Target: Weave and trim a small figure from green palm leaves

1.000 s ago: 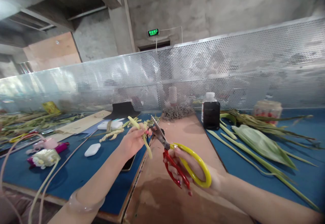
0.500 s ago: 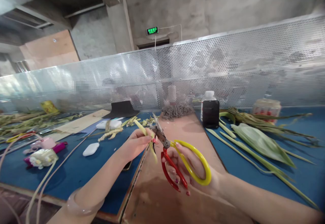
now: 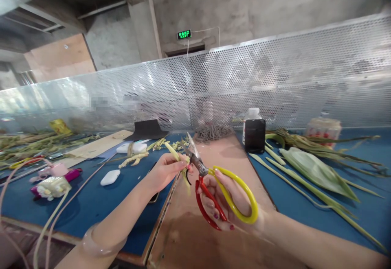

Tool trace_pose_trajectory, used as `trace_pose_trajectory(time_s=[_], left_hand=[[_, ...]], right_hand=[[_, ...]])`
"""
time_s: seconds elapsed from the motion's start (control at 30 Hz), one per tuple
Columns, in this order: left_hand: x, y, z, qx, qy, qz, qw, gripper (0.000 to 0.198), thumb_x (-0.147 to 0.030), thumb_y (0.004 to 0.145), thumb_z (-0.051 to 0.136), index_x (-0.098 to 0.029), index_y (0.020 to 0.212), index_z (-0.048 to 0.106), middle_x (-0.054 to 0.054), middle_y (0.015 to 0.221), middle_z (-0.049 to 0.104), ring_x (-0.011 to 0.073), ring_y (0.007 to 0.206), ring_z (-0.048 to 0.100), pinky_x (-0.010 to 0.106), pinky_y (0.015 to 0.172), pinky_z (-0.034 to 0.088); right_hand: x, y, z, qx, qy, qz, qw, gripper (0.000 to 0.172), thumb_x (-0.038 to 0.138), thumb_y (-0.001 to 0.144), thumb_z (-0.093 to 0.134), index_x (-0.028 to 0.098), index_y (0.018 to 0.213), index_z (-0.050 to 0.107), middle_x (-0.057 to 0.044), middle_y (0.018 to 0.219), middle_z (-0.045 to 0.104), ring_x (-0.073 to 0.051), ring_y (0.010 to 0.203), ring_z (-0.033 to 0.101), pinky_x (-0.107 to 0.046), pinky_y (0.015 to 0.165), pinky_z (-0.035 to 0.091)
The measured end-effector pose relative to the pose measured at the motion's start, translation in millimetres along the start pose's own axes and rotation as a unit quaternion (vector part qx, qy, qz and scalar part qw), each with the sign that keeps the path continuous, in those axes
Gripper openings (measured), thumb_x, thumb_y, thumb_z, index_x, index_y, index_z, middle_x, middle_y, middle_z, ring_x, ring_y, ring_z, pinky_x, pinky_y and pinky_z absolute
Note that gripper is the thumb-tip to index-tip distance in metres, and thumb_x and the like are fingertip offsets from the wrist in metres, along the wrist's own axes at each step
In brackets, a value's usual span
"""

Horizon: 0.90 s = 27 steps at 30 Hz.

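My left hand (image 3: 165,174) pinches a pale yellow-green leaf strip (image 3: 172,151), whose upper end points up and away while the lower end hangs below the fingers. A thin dark piece shows beside that lower end. In my right hand (image 3: 233,191) is a pair of scissors (image 3: 200,167) with one yellow handle and one red handle. Their blades are parted and point up, close beside the left fingertips. Whether the blades touch the strip, I cannot tell.
On the blue table right lie a broad green leaf (image 3: 311,171) and long strips. A black phone (image 3: 255,136) leans against a bottle. Grey cord (image 3: 214,132) is heaped behind the brown board (image 3: 189,236). Left are a white case (image 3: 110,177), plant scraps, cables and a black sheet (image 3: 149,130).
The scissors have shifted slightly right, away from the left fingertips, and their blades are spread wider. The left hand still pinches the strip in nearly the same place.
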State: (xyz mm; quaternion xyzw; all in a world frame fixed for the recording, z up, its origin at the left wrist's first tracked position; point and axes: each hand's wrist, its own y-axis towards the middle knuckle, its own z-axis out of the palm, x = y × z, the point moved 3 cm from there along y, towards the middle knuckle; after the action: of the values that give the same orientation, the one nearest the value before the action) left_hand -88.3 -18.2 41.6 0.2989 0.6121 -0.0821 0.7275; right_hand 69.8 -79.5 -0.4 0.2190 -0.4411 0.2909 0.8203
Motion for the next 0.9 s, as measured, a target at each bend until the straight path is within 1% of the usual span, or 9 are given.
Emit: trace_pose_trajectory(time_s=[0.17,0.33,0.47,0.53,0.6,0.7,0.8,0.9], left_hand=[[0.7,0.1,1.0,0.001,0.005,0.001,1.0,0.007,-0.022,0.07,0.071,-0.015,0.069,0.071,0.004,0.069,0.065,0.0134,0.065,0.058,0.028,0.068,0.043],[0.6,0.5,0.8,0.001,-0.002,0.002,1.0,0.007,-0.021,0.071,0.071,-0.015,0.07,0.071,0.003,0.068,0.064,0.0131,0.066,0.058,0.027,0.069,0.043],[1.3,1.0,0.8,0.0,-0.011,-0.008,1.0,0.007,-0.021,0.07,0.071,-0.015,0.069,0.07,0.004,0.069,0.065,0.0136,0.066,0.059,0.027,0.068,0.044],[1.8,1.3,0.9,0.001,-0.013,-0.009,1.0,0.006,-0.021,0.07,0.071,-0.015,0.069,0.07,0.004,0.069,0.065,0.0138,0.066,0.059,0.027,0.067,0.044],[2.3,1.6,0.6,0.003,-0.016,-0.009,1.0,0.006,-0.021,0.071,0.071,-0.015,0.069,0.07,0.005,0.069,0.065,0.014,0.066,0.059,0.027,0.067,0.045],[3.7,2.0,-0.9,0.001,-0.019,-0.012,1.0,0.006,-0.021,0.07,0.071,-0.015,0.069,0.07,0.005,0.068,0.065,0.0146,0.066,0.06,0.027,0.066,0.045],[5.0,2.2,-2.7,-0.007,-0.018,-0.015,1.0,0.007,-0.021,0.069,0.072,-0.014,0.068,0.07,0.005,0.068,0.065,0.0151,0.065,0.06,0.028,0.066,0.045],[5.5,2.1,-2.4,-0.003,-0.017,-0.018,1.0,0.007,-0.021,0.069,0.071,-0.014,0.068,0.07,0.005,0.067,0.065,0.0151,0.065,0.06,0.028,0.066,0.045]], right_hand=[[0.1,1.5,-1.4,0.003,-0.019,-0.005,1.0,0.047,0.06,0.086,0.032,0.018,0.07,0.046,0.004,0.045,0.047,-0.008,0.028,0.037,-0.017,0.025,0.025],[-0.5,3.5,-2.8,0.007,-0.018,-0.003,1.0,0.049,0.059,0.086,0.033,0.018,0.062,0.044,0.004,0.043,0.044,-0.007,0.026,0.034,-0.017,0.023,0.022],[-3.7,6.7,-8.6,-0.007,-0.003,-0.005,1.0,0.045,0.06,0.085,0.037,0.019,0.067,0.044,0.005,0.046,0.047,-0.007,0.028,0.036,-0.016,0.024,0.025],[-4.9,7.6,-9.9,-0.001,-0.002,-0.001,1.0,0.047,0.062,0.084,0.037,0.019,0.066,0.044,0.005,0.045,0.046,-0.006,0.028,0.035,-0.015,0.025,0.025],[-5.6,7.6,-10.4,0.001,-0.003,0.011,1.0,0.048,0.063,0.083,0.038,0.019,0.065,0.044,0.005,0.044,0.045,-0.006,0.028,0.035,-0.015,0.024,0.025],[-6.2,6.6,-12.6,-0.02,-0.01,0.027,0.999,0.047,0.063,0.082,0.04,0.019,0.065,0.044,0.006,0.044,0.045,-0.006,0.027,0.034,-0.015,0.022,0.024],[-7.6,6.3,-15.4,-0.033,-0.02,0.034,0.999,0.05,0.064,0.083,0.037,0.019,0.065,0.046,0.006,0.041,0.042,-0.006,0.026,0.032,-0.015,0.022,0.022],[-9.2,6.8,-15.6,-0.027,0.008,0.041,0.999,0.046,0.061,0.084,0.038,0.019,0.069,0.048,0.006,0.043,0.043,-0.006,0.028,0.032,-0.015,0.023,0.022]])
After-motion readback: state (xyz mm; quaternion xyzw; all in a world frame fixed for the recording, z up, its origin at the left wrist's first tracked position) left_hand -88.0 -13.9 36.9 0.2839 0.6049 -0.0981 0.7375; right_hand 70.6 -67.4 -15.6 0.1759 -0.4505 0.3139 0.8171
